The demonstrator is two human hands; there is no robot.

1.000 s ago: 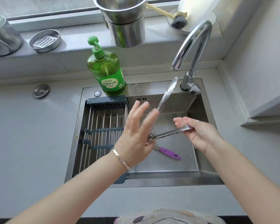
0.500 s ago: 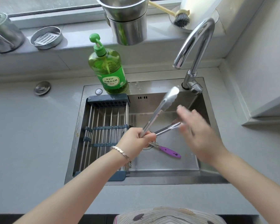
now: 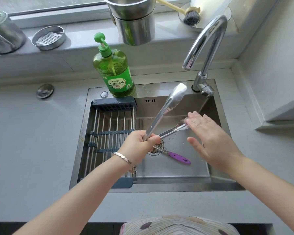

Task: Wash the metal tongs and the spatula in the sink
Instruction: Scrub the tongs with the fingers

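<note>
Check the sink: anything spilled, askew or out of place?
Nothing spilled or damaged. Only oddity: the spatula lies loose on the sink floor, its shaft across the drain, under the tongs that the left hand grips. No water shows at the faucet.

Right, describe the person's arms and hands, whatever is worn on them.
The left arm and right arm are bare: no sleeves, no gloves. The left hand has a pale metal link bracelet at its wrist. The right hand wears nothing; no rings show.
</note>
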